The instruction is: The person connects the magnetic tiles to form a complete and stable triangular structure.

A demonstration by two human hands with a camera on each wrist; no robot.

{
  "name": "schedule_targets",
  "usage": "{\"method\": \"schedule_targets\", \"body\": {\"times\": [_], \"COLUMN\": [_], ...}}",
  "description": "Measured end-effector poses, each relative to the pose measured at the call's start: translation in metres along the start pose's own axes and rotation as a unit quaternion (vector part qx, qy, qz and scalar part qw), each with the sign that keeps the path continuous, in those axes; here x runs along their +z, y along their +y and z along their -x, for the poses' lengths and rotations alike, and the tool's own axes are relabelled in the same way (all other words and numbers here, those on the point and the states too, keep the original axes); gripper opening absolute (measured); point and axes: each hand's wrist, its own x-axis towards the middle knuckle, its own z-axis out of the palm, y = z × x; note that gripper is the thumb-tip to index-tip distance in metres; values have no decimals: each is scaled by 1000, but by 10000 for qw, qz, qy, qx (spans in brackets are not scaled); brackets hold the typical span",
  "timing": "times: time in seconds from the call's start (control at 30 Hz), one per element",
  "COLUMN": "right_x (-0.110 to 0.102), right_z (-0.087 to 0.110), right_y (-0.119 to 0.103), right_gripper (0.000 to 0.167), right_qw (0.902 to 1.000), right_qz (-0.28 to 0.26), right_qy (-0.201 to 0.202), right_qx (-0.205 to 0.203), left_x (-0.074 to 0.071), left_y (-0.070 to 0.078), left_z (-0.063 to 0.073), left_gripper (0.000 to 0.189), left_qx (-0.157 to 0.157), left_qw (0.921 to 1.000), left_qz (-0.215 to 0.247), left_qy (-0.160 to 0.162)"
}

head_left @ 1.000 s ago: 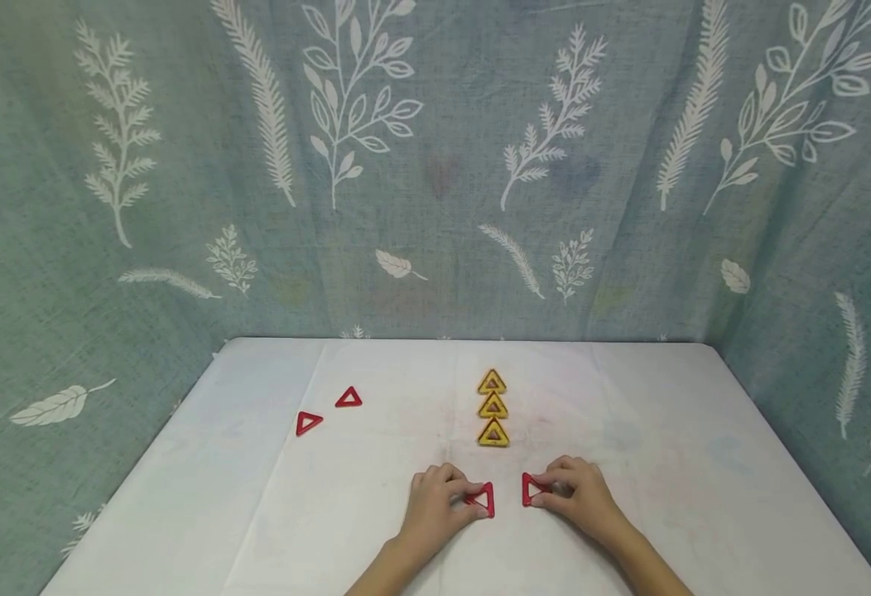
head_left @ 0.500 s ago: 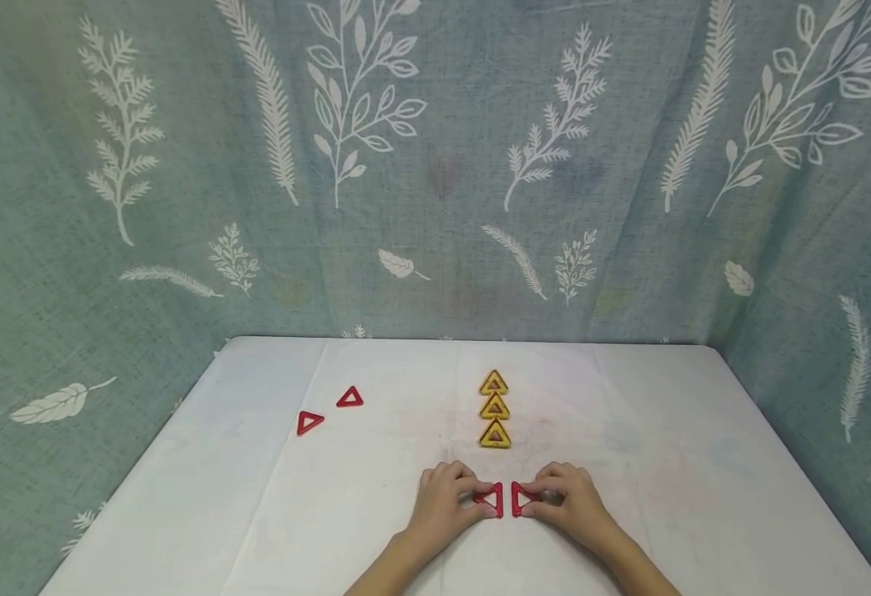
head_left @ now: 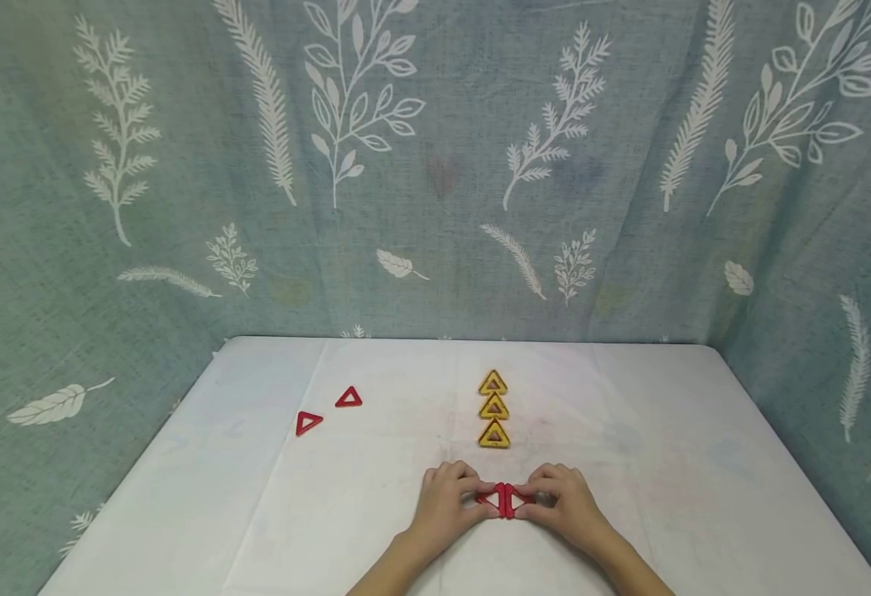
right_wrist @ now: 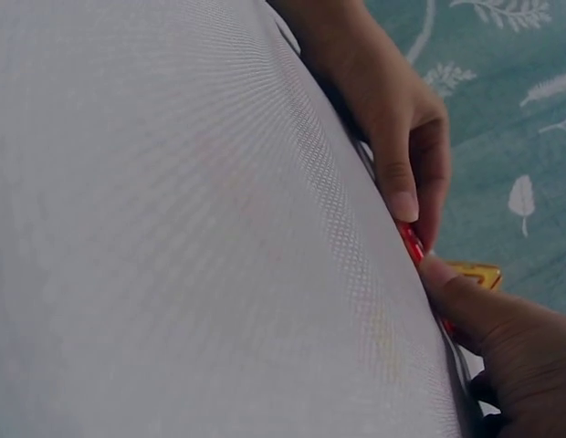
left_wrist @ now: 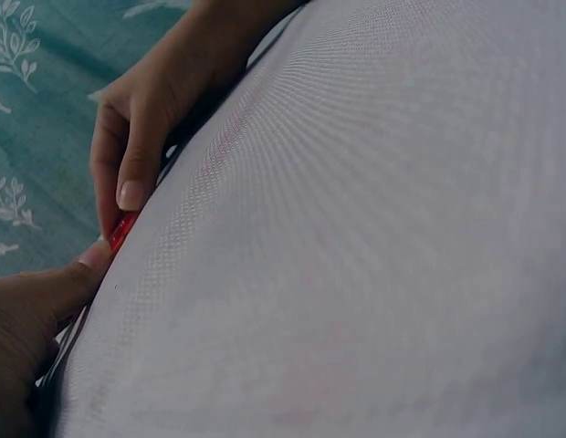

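Note:
Near the front middle of the white table, my left hand (head_left: pixel 446 498) pinches a red triangle frame (head_left: pixel 491 499) between thumb and fingers. Opposite it, my right hand (head_left: pixel 564 500) pinches a second red triangle frame (head_left: pixel 514 501). The flat sides of both triangles meet, and their points face outward into the hands. In the left wrist view a sliver of red triangle (left_wrist: pixel 123 230) shows between the fingertips of the two hands. The right wrist view likewise shows a red edge (right_wrist: pixel 412 243) between them. Fingers hide the outer corners of both pieces.
Beyond the hands, a column of yellow triangles (head_left: pixel 494 407) runs away from me, all pointing to the back. Two more red triangles, one nearer (head_left: pixel 308 423) and one farther (head_left: pixel 349 397), lie at the left on the white table (head_left: pixel 674 463). A leaf-patterned cloth (head_left: pixel 435 207) hangs behind.
Both hands have brought their red triangles together: the left moved slightly right, the right moved left. The gap between the pieces has closed. The yellow column and loose red triangles stay put.

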Motion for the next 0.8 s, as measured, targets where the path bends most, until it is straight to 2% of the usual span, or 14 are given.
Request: {"method": "schedule_targets", "body": {"times": [0.3,0.47,0.67,0.8], "right_x": [-1,-1,1,1], "right_z": [-2,-2,0,0], "right_y": [3,4,3,2], "right_gripper": [24,24,24,24], "right_qw": [9998,10000,9999,9998], "right_qz": [-56,13,-80,-96], "right_qy": [95,88,56,-18], "right_qx": [-161,-36,90,172], "left_x": [0,-1,-11,-18], "left_y": [0,-3,-15,-25], "left_z": [-2,-2,4,11], "left_gripper": [33,40,51,55], "left_qx": [-59,-88,-248,-344], "left_qw": [10000,9997,9983,9985], "left_qz": [31,145,321,119], "left_qy": [-5,-162,-429,-407]}}
